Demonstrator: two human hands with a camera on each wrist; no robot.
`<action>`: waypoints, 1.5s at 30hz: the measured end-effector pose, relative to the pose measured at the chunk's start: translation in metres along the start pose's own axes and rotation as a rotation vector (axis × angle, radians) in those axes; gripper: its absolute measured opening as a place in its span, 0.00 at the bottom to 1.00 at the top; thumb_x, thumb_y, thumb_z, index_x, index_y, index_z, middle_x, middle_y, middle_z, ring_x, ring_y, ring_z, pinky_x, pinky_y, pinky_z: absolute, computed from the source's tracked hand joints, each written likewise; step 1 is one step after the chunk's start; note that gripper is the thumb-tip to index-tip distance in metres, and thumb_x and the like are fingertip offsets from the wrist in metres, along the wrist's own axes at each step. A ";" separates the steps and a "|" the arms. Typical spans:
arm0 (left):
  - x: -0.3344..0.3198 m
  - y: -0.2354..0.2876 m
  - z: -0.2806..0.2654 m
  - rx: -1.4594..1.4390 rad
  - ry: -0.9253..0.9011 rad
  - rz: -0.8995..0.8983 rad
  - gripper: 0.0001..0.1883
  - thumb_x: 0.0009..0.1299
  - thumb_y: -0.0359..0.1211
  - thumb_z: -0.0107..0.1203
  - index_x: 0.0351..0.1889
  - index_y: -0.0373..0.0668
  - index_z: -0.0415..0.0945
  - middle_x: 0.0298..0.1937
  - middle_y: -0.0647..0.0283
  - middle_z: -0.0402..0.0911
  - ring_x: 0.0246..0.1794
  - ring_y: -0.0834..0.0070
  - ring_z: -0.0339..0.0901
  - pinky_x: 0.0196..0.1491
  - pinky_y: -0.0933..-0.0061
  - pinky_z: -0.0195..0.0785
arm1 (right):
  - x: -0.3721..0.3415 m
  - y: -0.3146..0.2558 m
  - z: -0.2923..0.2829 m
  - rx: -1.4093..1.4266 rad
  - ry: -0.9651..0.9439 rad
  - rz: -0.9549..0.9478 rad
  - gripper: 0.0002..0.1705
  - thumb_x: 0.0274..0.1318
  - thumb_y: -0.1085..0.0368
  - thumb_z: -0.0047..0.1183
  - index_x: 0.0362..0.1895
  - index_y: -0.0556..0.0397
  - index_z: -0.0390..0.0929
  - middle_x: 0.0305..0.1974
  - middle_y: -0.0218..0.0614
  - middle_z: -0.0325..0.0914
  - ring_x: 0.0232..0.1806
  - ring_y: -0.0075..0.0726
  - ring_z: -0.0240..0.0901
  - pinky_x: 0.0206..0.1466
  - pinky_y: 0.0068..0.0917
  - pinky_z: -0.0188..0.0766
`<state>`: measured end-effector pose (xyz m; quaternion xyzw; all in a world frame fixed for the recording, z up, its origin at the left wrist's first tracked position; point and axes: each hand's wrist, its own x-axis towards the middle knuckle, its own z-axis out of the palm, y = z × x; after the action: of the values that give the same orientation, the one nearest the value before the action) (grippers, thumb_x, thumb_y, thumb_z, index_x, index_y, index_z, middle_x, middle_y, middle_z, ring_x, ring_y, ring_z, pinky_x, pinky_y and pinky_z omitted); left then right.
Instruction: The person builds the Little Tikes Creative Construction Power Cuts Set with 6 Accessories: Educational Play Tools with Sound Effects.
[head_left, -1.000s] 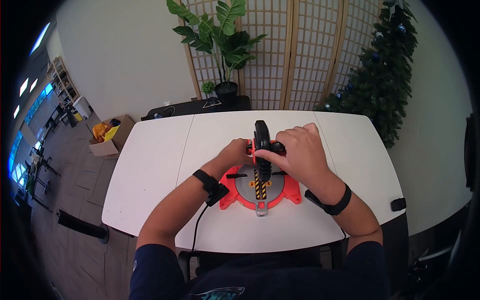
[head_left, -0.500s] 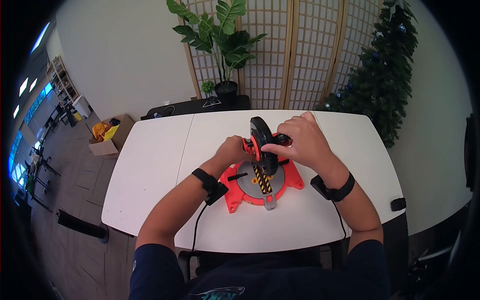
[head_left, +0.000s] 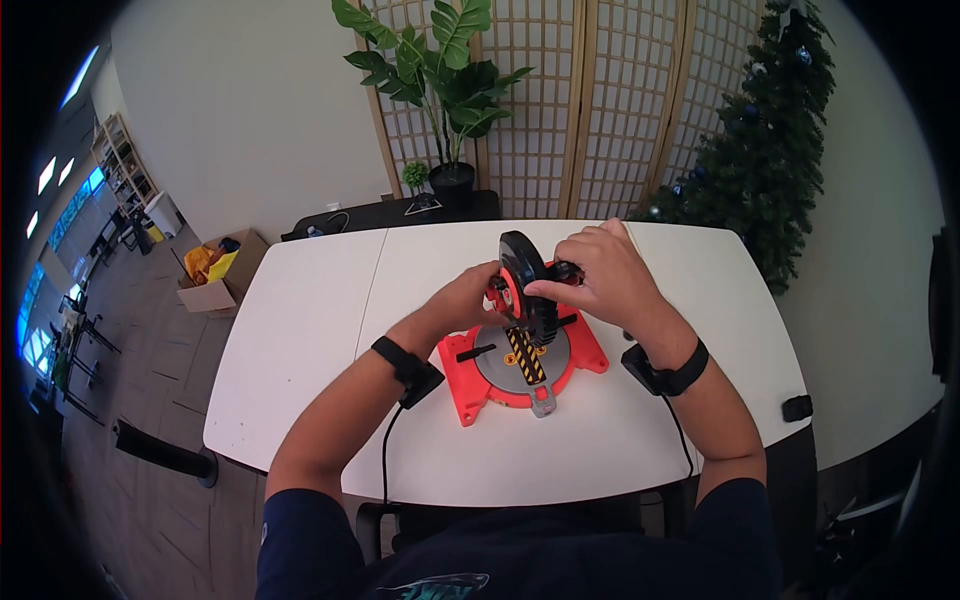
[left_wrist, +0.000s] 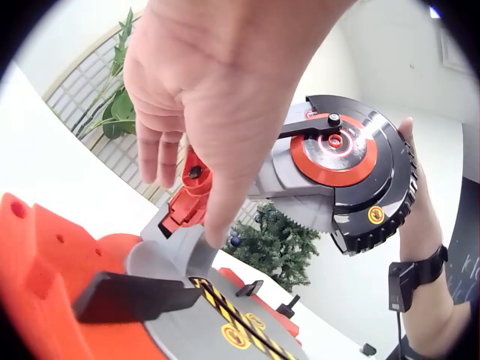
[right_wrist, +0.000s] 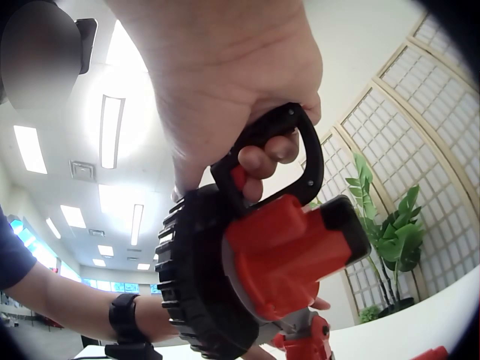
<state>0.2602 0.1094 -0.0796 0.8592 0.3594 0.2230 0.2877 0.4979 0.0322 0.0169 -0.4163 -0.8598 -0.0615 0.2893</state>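
A toy miter saw stands on the table, with a red and grey base [head_left: 466, 390] and a round saw head [head_left: 520, 262] under a ribbed black guard. My right hand [head_left: 608, 272] grips the saw's black loop handle [right_wrist: 313, 161]; in the right wrist view, fingers curl through the loop by a red trigger [right_wrist: 238, 177]. My left hand [left_wrist: 202, 97] is at the red hinge piece [left_wrist: 184, 206] behind the turntable. Its thumb and visible fingers hang fairly straight on either side of that piece, and the palm hides the rest. The head is raised, tilted over the turntable [head_left: 497, 372].
A white table [head_left: 300, 360] carries the saw, with a small black object [head_left: 797, 408] near its right edge. Beyond stand a potted plant [head_left: 453, 180], a lattice screen [head_left: 630, 120] and a decorated tree [head_left: 750, 160]. A cardboard box [head_left: 240, 270] sits on the floor at left.
The saw has turned on the table, its front swinging right, and its head now leans. Lately my left hand has shifted slightly and its fingers look straighter. The right hand keeps its grip.
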 end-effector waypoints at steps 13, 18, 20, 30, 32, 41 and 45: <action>0.005 -0.017 0.010 -0.014 0.025 0.008 0.36 0.49 0.27 0.77 0.58 0.38 0.73 0.53 0.53 0.83 0.56 0.58 0.81 0.60 0.64 0.73 | 0.008 0.001 0.003 -0.033 -0.062 0.004 0.30 0.51 0.37 0.66 0.22 0.53 0.77 0.20 0.34 0.75 0.28 0.43 0.71 0.42 0.36 0.55; 0.007 -0.026 0.010 0.021 -0.039 -0.041 0.32 0.57 0.27 0.74 0.60 0.41 0.72 0.55 0.54 0.83 0.58 0.60 0.80 0.64 0.63 0.70 | 0.003 0.000 0.005 -0.013 -0.065 0.016 0.32 0.51 0.35 0.64 0.22 0.53 0.78 0.20 0.35 0.76 0.29 0.43 0.73 0.43 0.36 0.57; 0.007 -0.027 0.012 0.004 -0.019 -0.020 0.33 0.55 0.26 0.74 0.59 0.40 0.72 0.53 0.53 0.83 0.57 0.57 0.80 0.62 0.63 0.71 | 0.002 0.000 0.007 -0.012 -0.065 0.016 0.33 0.50 0.34 0.64 0.22 0.53 0.78 0.21 0.35 0.76 0.29 0.43 0.73 0.44 0.36 0.57; 0.003 -0.013 0.009 0.080 -0.038 -0.059 0.30 0.60 0.29 0.71 0.61 0.44 0.71 0.54 0.53 0.83 0.58 0.56 0.80 0.62 0.62 0.71 | 0.001 -0.005 0.008 -0.052 -0.060 0.021 0.44 0.45 0.19 0.56 0.17 0.52 0.76 0.18 0.35 0.74 0.24 0.42 0.70 0.42 0.34 0.56; 0.004 -0.018 0.011 0.076 -0.036 -0.066 0.31 0.60 0.28 0.70 0.61 0.44 0.71 0.55 0.53 0.83 0.58 0.56 0.80 0.63 0.62 0.71 | 0.001 -0.005 0.008 -0.048 -0.058 0.024 0.45 0.45 0.18 0.55 0.17 0.52 0.76 0.17 0.35 0.74 0.23 0.42 0.70 0.41 0.34 0.56; 0.003 -0.016 0.012 0.051 -0.041 -0.082 0.32 0.59 0.25 0.68 0.63 0.44 0.70 0.56 0.54 0.82 0.60 0.57 0.79 0.63 0.63 0.71 | -0.001 -0.004 0.009 -0.010 -0.056 0.016 0.43 0.47 0.21 0.57 0.16 0.52 0.76 0.16 0.36 0.73 0.21 0.43 0.69 0.40 0.34 0.56; 0.006 -0.023 0.016 0.061 -0.040 -0.096 0.33 0.59 0.24 0.69 0.63 0.44 0.70 0.57 0.54 0.82 0.60 0.57 0.79 0.65 0.63 0.70 | -0.003 -0.003 0.009 0.001 -0.051 -0.003 0.42 0.48 0.23 0.58 0.16 0.51 0.76 0.15 0.35 0.74 0.20 0.43 0.68 0.40 0.34 0.57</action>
<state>0.2621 0.1213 -0.1050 0.8535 0.4012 0.1807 0.2791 0.4931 0.0311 0.0082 -0.4162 -0.8676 -0.0507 0.2674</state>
